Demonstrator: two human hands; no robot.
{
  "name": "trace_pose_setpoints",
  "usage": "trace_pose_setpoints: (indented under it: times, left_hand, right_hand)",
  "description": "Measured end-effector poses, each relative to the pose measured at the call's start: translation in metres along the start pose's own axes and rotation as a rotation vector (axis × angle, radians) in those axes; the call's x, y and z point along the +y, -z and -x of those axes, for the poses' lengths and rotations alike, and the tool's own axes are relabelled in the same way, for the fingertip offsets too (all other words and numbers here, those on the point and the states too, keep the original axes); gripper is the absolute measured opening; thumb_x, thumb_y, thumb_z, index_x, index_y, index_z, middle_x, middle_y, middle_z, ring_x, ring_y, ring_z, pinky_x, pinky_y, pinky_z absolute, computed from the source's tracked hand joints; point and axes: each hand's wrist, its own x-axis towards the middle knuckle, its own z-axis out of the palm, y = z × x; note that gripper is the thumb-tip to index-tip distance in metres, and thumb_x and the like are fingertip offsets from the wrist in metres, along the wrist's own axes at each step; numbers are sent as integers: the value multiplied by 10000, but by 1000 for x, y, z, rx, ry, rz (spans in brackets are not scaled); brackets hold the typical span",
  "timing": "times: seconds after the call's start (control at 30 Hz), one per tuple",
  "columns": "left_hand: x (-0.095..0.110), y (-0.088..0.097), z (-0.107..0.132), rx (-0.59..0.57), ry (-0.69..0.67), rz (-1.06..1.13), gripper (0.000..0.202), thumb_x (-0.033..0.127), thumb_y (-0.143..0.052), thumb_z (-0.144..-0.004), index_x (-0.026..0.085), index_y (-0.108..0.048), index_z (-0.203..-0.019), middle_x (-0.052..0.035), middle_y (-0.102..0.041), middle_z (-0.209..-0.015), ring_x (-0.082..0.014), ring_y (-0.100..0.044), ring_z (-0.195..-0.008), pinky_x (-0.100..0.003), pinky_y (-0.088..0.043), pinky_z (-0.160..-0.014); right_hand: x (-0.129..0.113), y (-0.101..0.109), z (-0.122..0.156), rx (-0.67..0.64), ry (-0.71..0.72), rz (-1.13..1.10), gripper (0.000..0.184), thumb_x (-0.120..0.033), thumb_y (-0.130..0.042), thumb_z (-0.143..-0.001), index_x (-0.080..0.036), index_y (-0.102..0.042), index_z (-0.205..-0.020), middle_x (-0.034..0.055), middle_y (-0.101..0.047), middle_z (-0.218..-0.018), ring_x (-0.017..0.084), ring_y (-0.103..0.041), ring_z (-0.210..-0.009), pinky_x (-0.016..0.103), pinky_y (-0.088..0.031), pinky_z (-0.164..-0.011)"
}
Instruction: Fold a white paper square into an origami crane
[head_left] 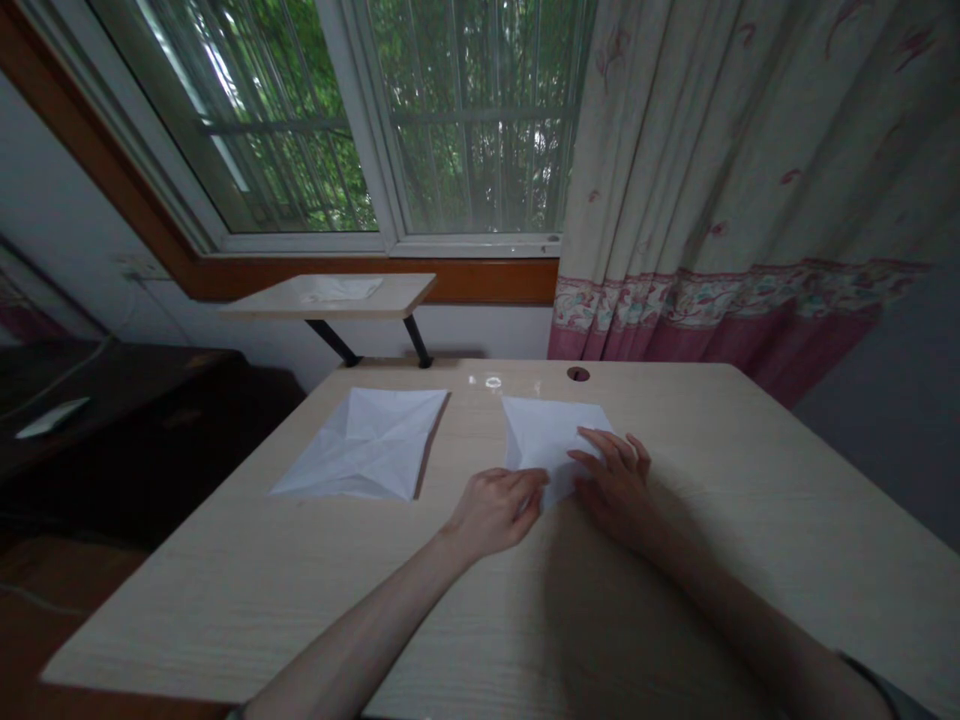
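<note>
A white sheet of paper (551, 430), partly folded along its near side, lies on the table in front of me. My left hand (504, 505) is closed at its near left edge, fingers curled together and the tips on the paper. Over the right part of the same sheet rests my right hand (616, 485), fingers stretched and spread, pressing flat on it. Both hands hide the sheet's near and right corners. To the left lies a second white sheet (367, 440) with crossing creases, its edges slightly raised; neither hand touches it.
The pale wooden table (300, 600) carries a raised shelf (270, 298) on black legs at the back left, with crumpled white paper (343, 289) on it. A round cable hole (577, 374) sits near the back edge. Behind hangs a patterned curtain (675, 180) beside a window.
</note>
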Motion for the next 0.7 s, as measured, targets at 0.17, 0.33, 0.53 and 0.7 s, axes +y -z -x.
trace_pose_setpoints:
  times: [0.17, 0.33, 0.53, 0.7]
  left_hand:
    - [-1, 0, 0, -20, -46, 92, 302, 199, -424, -944, 194, -612, -1180, -36, -731, -1141, -173, -718, -917, -314, -567, -830]
    - [-7, -1, -2, -69, -47, 61, 324, 190, -462, -941, 205, -582, -1243, -39, -682, -1238, -187, -639, -1111, -377, -446, -1042]
    - [-8, -3, -2, -165, -35, -60, 370, 351, -473, -988, 202, -530, -1322, -70, -637, -1308, -204, -566, -1234, -455, -195, -1206]
    - [-9, -4, -3, -161, -61, -78, 319, 309, -463, -990, 201, -574, -1269, -42, -673, -1252, -190, -624, -1150, -444, -135, -1231]
  right_hand:
    - [0, -1, 0, -6, -19, 2, 331, -217, -511, -917, -264, -531, -1244, 130, -421, -1465, 312, -379, -1351, 575, -203, -1128]
    - [2, -3, 2, -13, -20, 8, 355, -217, -516, -902, -257, -515, -1255, 139, -421, -1460, 317, -372, -1358, 580, -199, -1129]
    - [1, -2, 2, -36, -10, -6, 376, -232, -532, -885, -246, -523, -1261, 140, -420, -1457, 318, -364, -1361, 577, -191, -1136]
    - [-1, 0, 1, -28, -8, -27, 348, -240, -518, -902, -236, -535, -1250, 144, -434, -1447, 312, -360, -1362, 574, -188, -1132]
